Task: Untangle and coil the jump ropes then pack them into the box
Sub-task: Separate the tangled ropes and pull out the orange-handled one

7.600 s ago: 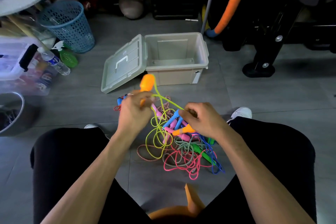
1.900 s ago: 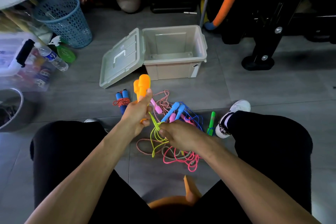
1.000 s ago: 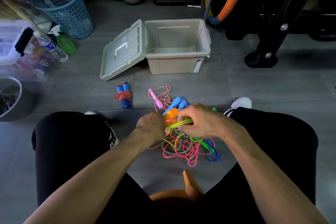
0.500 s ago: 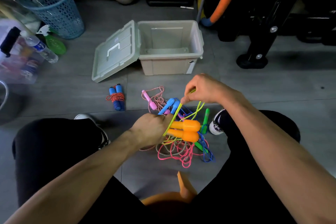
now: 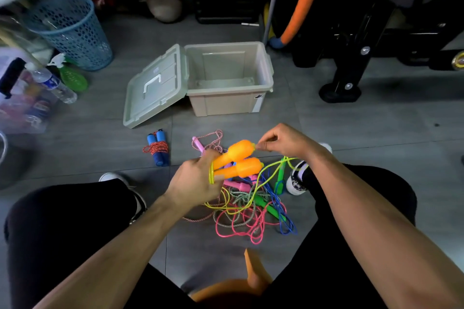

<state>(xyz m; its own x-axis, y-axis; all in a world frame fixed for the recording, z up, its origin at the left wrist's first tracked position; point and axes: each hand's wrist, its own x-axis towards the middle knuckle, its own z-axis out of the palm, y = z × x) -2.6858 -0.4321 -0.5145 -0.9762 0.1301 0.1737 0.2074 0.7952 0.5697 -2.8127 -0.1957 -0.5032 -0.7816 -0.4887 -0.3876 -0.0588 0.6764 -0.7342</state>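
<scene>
Left hand (image 5: 193,180) grips both orange handles (image 5: 237,162). Right hand (image 5: 283,142) pinches the yellow cord (image 5: 270,173) at their tips. Box (image 5: 229,80) sits open on the floor.

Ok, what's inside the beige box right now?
The beige box looks empty: only its bare floor and inner walls show, no ropes. Its near wall hides the front strip of the floor.

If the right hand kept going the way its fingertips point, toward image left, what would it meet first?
Most likely the upper orange handle: the right hand pinches the yellow-green cord right at that handle's end, so its fingertips are almost touching it. Depth is hard to judge from this one view.
</scene>
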